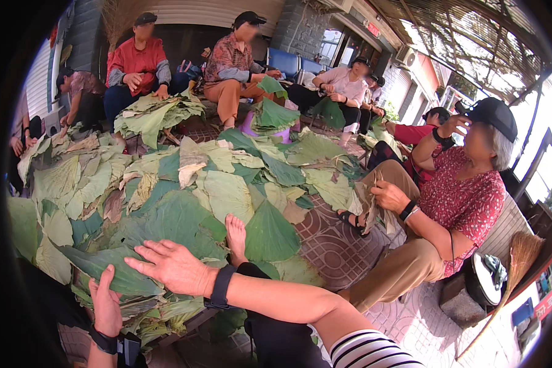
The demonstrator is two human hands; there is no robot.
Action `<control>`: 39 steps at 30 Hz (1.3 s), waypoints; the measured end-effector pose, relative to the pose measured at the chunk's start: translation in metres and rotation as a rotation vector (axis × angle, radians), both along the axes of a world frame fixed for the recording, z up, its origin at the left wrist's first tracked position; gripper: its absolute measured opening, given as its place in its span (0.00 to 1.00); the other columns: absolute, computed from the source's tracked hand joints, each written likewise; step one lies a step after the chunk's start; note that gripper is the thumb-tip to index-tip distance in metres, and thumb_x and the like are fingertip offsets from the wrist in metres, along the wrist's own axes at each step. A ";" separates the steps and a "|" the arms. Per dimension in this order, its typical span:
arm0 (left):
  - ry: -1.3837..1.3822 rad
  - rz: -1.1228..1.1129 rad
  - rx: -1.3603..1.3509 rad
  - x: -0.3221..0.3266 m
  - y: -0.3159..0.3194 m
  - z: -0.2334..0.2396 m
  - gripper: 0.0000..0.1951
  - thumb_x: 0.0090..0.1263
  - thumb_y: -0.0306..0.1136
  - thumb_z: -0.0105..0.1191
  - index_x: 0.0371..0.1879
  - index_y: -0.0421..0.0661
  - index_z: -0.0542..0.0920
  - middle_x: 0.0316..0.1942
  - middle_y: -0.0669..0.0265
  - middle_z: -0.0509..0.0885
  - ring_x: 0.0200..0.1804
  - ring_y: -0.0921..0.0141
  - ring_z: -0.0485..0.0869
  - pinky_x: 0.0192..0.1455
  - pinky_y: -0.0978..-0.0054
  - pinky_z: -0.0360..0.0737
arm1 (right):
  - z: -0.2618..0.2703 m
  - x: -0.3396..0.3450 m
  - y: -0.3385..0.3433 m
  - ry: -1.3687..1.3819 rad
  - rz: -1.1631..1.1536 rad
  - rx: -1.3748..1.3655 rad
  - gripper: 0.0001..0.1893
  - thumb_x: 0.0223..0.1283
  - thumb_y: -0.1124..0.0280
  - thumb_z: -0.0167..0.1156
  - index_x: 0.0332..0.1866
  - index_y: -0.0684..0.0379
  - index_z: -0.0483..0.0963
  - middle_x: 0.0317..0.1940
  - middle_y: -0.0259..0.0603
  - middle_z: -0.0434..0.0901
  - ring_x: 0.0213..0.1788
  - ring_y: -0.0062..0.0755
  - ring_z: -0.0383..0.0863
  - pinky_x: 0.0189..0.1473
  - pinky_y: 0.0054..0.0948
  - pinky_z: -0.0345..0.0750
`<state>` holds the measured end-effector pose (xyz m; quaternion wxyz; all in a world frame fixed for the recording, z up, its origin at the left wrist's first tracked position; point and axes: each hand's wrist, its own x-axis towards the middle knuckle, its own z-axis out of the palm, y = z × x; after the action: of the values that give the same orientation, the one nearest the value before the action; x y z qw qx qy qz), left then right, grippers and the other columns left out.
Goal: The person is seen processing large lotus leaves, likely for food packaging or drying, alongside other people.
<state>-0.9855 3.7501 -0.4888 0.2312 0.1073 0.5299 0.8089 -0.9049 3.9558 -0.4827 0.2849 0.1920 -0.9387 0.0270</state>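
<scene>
In the head view my right hand (pixel 175 268) lies with spread fingers on a large green leaf (pixel 115 271), which looks like a lotus leaf, at the lower left. My left hand (pixel 106 301) is at this leaf's lower edge, thumb up; whether it pinches the edge is unclear. Beneath the leaf is a stack of layered leaves (pixel 170 317), green and yellowish. Beyond my hands, more flat leaves (pixel 225 193) overlap across the ground, some green, some pale and dry. A bare foot (pixel 236 237) rests among them.
Several people sit around the leaves. The nearest person (pixel 460 202), at the right, holds a dry folded leaf (pixel 372 207). Leaf piles (pixel 158 115) and a purple tub (pixel 280 134) stand farther off. A straw broom (pixel 520 262) leans at the far right beside a concrete block (pixel 462 301).
</scene>
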 end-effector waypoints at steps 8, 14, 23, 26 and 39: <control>0.057 0.257 0.025 -0.032 -0.017 -0.028 0.21 0.66 0.35 0.56 0.55 0.48 0.67 0.51 0.69 0.75 0.48 0.73 0.77 0.46 0.71 0.76 | -0.022 0.009 0.016 0.096 0.062 0.091 0.35 0.53 0.73 0.55 0.71 0.49 0.60 0.63 0.46 0.70 0.63 0.43 0.71 0.60 0.36 0.71; 0.078 0.282 -0.208 -0.041 -0.058 -0.032 0.17 0.65 0.35 0.57 0.52 0.46 0.73 0.47 0.68 0.80 0.49 0.71 0.81 0.42 0.69 0.81 | -0.011 0.022 0.016 -0.162 0.034 0.088 0.30 0.50 0.74 0.57 0.64 0.50 0.69 0.54 0.41 0.77 0.57 0.39 0.77 0.53 0.34 0.75; 0.838 0.612 -0.654 -0.052 -0.072 -0.051 0.36 0.58 0.25 0.62 0.67 0.48 0.62 0.68 0.58 0.62 0.69 0.59 0.64 0.70 0.59 0.62 | -0.015 0.016 0.009 -0.172 -0.002 0.089 0.23 0.53 0.74 0.59 0.57 0.48 0.76 0.54 0.40 0.79 0.56 0.40 0.79 0.55 0.36 0.77; 1.269 0.579 -0.873 -0.022 -0.046 -0.008 0.38 0.56 0.27 0.64 0.68 0.48 0.62 0.71 0.54 0.58 0.71 0.53 0.61 0.74 0.57 0.55 | -0.018 0.021 0.012 -0.201 -0.027 0.145 0.21 0.52 0.71 0.61 0.55 0.51 0.77 0.53 0.40 0.79 0.56 0.39 0.79 0.55 0.36 0.77; 1.221 -0.689 -1.066 0.006 0.006 -0.040 0.43 0.65 0.72 0.40 0.75 0.60 0.52 0.75 0.56 0.54 0.76 0.49 0.50 0.68 0.31 0.49 | -0.043 0.024 0.035 -0.489 -0.020 -0.164 0.26 0.67 0.55 0.55 0.64 0.59 0.68 0.63 0.49 0.71 0.65 0.48 0.70 0.66 0.40 0.68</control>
<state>-0.9798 3.7565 -0.5286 0.1579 0.5527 0.8061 0.1403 -0.8808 3.9905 -0.5262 0.0641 0.1469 -0.9763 0.1457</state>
